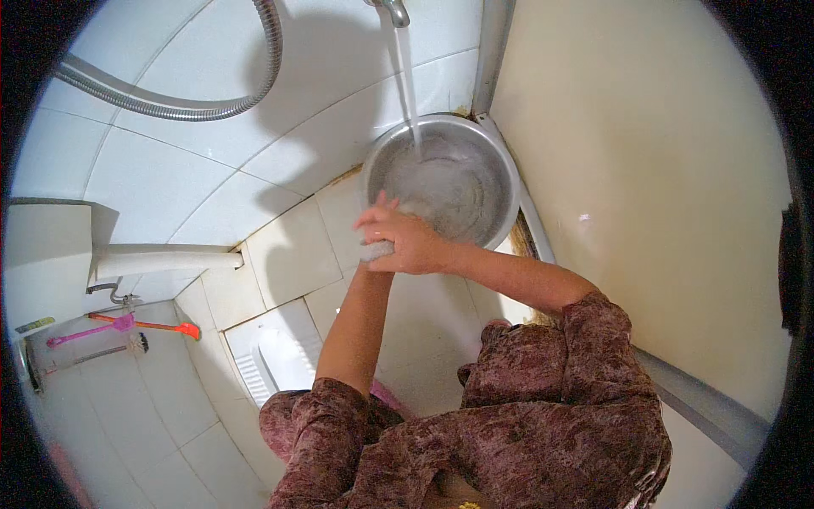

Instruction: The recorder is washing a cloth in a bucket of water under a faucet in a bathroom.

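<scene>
Over the near left rim of a round metal basin (pixel 505 223), my two hands are together. My right hand (pixel 416 245) is wrapped over a small whitish, wet-looking object (pixel 376 251), pressing it against my left hand or wrist. My left hand (pixel 380 213) is mostly hidden behind the right, with only some fingers showing, blurred and spread. Water (pixel 410 89) runs from a metal tap (pixel 398 14) into the basin, and the water inside is rippled.
A white squat toilet (pixel 280 350) is set in the tiled floor at the left. A metal shower hose (pixel 210 113) loops along the tiled wall. Pink (pixel 89 331) and orange (pixel 184 329) long-handled tools are at the far left. A pale panel (pixel 636 191) stands at the right.
</scene>
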The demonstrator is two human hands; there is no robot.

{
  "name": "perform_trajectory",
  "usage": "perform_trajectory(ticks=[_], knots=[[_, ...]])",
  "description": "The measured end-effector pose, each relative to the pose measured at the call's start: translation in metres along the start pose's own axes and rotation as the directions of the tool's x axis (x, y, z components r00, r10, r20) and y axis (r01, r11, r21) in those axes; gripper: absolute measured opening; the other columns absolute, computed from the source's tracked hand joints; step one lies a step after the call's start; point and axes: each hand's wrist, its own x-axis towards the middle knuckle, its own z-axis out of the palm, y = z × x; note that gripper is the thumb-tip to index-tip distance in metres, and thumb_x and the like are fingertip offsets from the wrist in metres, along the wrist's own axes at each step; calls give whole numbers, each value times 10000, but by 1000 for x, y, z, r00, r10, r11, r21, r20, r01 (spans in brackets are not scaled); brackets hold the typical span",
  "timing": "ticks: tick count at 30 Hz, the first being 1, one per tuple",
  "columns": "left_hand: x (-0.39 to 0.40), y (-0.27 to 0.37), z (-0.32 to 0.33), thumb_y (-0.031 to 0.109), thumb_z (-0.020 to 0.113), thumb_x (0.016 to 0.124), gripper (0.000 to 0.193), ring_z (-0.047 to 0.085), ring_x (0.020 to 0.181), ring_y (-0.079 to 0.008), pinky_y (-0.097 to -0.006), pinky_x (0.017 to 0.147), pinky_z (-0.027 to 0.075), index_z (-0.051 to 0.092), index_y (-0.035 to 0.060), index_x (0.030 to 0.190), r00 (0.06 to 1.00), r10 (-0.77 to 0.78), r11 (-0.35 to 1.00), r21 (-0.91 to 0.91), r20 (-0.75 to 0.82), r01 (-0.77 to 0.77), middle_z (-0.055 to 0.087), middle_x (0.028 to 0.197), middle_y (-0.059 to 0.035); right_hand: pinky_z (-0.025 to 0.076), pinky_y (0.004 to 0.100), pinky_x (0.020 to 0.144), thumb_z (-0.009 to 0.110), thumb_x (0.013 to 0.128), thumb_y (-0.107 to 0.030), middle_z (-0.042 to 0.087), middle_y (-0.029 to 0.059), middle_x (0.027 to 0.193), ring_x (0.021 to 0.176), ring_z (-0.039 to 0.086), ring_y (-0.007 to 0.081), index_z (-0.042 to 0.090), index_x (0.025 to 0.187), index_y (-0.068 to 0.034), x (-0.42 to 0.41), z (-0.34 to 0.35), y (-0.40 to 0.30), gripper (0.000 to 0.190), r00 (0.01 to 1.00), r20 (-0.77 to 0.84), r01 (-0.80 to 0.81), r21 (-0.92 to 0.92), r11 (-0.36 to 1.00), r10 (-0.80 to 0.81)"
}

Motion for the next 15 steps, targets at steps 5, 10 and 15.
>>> perform_trajectory(ticks=[5, 10, 15], knots=[[5, -19, 1, 517, 496, 866, 639, 457, 1171, -359, -550, 947, 368, 406, 61, 1303, 992, 69, 998, 19, -110, -67, 473, 1286, -154, 429, 417, 799, 690, 737, -359, 575, 140, 854, 808, 561, 339, 574, 852, -39, 4, 18, -3, 360, 958, 35, -284, -34, 958, 285], [9, -37, 0, 499, 494, 874, 611, 479, 1149, -355, -531, 936, 391, 429, 48, 1281, 962, 156, 988, 35, -223, -152, 490, 1267, -153, 452, 457, 706, 615, 789, -420, 568, 159, 766, 758, 584, 372, 547, 806, -30, 23, 11, 21, 396, 892, 3, -423, -350, 836, 453], [8, -45, 8, 485, 492, 880, 591, 497, 1131, -352, -516, 927, 409, 448, 37, 1263, 923, 228, 974, 64, -311, -219, 504, 1252, -153, 481, 505, 698, 486, 864, -375, 621, 174, 823, 765, 616, 370, 587, 833, -78, 24, -17, 87, 315, 945, 79, -231, -530, 816, 319]])
